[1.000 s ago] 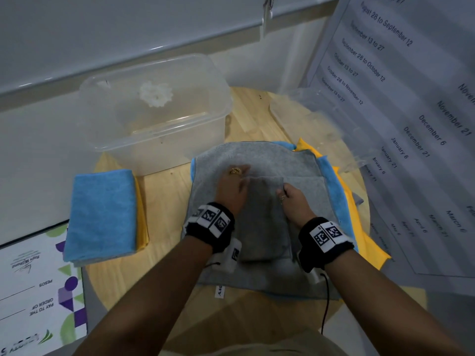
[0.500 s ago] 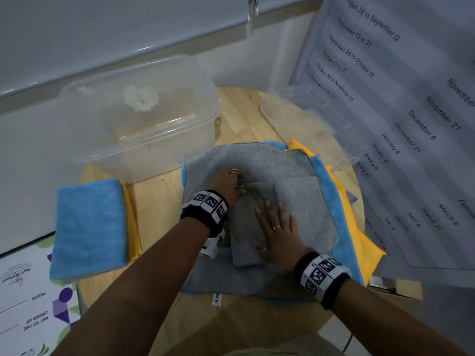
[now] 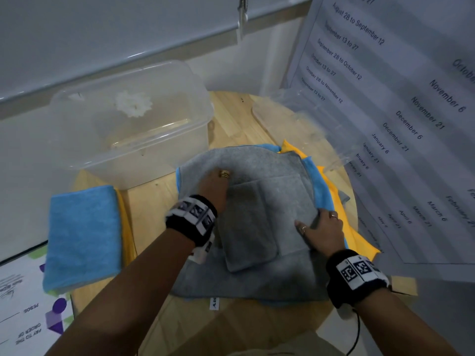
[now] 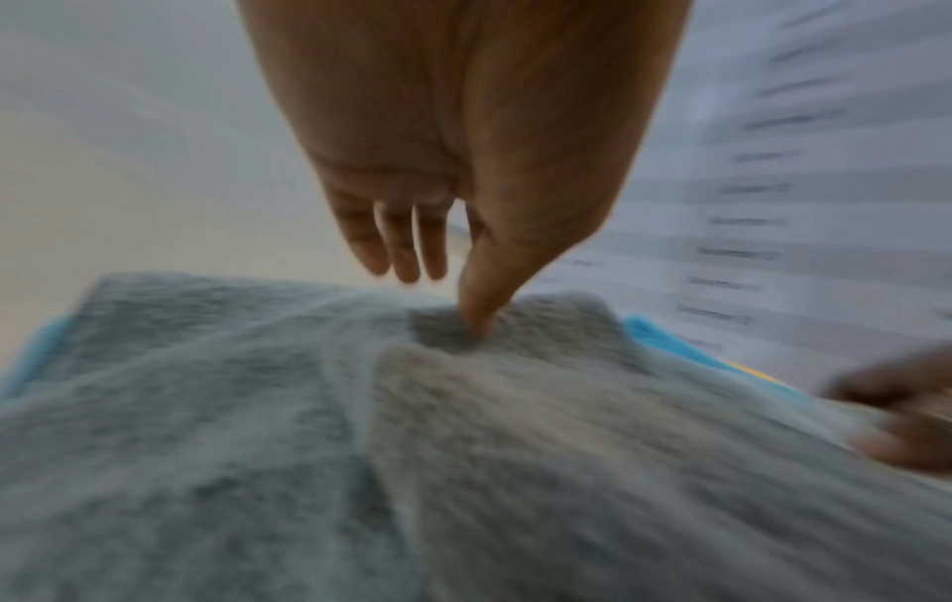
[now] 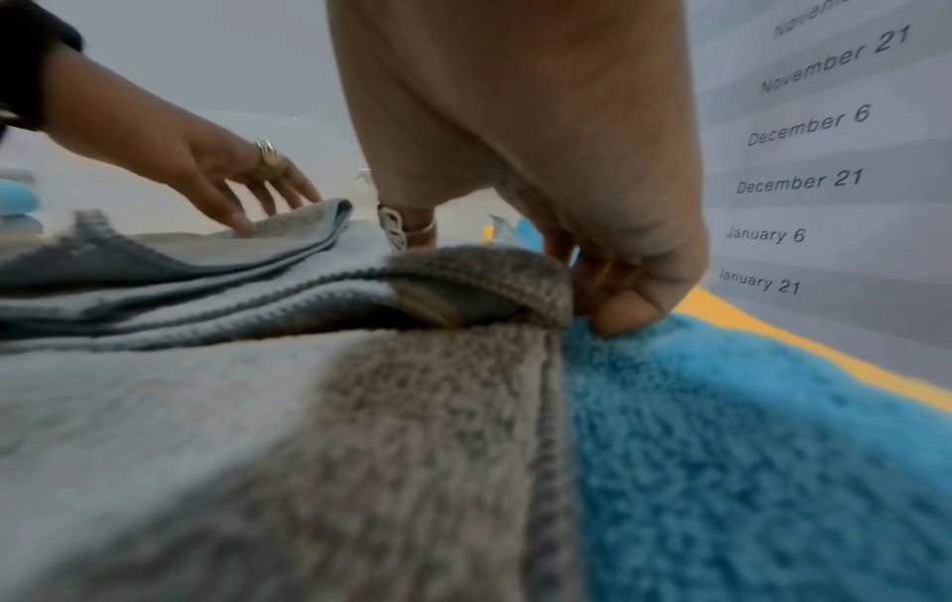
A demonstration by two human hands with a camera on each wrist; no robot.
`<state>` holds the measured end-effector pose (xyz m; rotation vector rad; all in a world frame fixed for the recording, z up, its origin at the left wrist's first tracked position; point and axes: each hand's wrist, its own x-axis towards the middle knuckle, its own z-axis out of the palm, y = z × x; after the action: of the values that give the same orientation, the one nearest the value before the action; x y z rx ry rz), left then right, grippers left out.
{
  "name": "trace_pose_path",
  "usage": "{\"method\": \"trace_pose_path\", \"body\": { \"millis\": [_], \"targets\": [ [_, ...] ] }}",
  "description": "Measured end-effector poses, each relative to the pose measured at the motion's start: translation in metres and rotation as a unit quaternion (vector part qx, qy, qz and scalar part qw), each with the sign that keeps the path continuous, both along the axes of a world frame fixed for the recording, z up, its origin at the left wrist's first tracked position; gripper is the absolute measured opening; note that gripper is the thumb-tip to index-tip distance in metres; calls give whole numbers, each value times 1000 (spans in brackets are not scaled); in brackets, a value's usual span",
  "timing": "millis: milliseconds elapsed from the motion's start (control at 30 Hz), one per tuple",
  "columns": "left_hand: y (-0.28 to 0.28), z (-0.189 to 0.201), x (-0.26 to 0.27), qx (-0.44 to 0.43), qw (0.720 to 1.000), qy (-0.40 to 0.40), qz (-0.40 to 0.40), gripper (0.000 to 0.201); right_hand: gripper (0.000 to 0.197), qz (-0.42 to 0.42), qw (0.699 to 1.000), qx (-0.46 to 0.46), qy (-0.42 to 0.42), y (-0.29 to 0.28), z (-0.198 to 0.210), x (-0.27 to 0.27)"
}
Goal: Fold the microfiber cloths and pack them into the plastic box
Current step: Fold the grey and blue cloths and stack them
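Grey microfiber cloth (image 3: pixel 259 217), partly folded, lies on a stack of flat cloths on the round wooden tabletop (image 3: pixel 151 201), near the clear plastic box (image 3: pixel 128 129). Left hand (image 3: pixel 214 185) presses it with straight fingers; right hand (image 3: pixel 322 231) pinches its right edge. Best to keep the fold pinned, carry that edge across squarely, then smooth it.

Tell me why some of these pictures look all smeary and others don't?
Left wrist view: streaky motion blur over the grey cloth and the left hand, wall print unreadable. Right wrist view: sharper, right hand pinching the cloth's edge, dates readable, the near cloth soft. Head view: dim, mostly sharp, the plastic box a little hazy, straight lines bent by the wide lens.
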<state>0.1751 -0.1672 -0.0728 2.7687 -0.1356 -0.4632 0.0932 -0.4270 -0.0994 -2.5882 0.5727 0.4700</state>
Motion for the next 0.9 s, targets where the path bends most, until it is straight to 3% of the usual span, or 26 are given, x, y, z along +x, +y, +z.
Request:
{"method": "trace_pose_path", "body": {
  "millis": [67,100,167,200,300,400,467,567,700,767,833,900],
  "targets": [
    [-24,5,-18,-86,995,-46,4,54,70,-28,998,54,14,-4,1,3],
    [-35,4,-28,-104,993,-34,-44,58,69,-51,995,89,15,-5,3,5],
    [-50,-4,-47,-15,983,16,-185,80,69,-85,987,136,28,-7,8,8],
    [-51,-13,-52,21,975,42,-217,95,67,-90,984,148,35,-9,10,10],
    [-50,-28,-56,48,974,86,-206,120,57,-85,977,196,21,-10,15,10],
    [-49,-34,-53,46,973,95,-206,125,39,-50,976,209,-42,-1,26,2],
    [-48,-34,-51,52,972,97,-205,124,31,-13,981,166,-104,8,34,-3],
    [-46,-35,-51,49,972,101,-206,123,45,15,983,101,-151,15,40,-9],
    [-46,-35,-51,52,971,99,-209,123,70,42,993,89,-71,14,40,-7],
    [-46,-33,-52,49,972,100,-207,123,70,33,993,112,5,8,36,3],
    [-46,-31,-53,49,973,97,-204,123,68,-27,981,177,74,3,32,18],
    [-46,-31,-54,48,973,98,-204,122,57,-69,968,220,96,-1,29,28]
  ]
}}
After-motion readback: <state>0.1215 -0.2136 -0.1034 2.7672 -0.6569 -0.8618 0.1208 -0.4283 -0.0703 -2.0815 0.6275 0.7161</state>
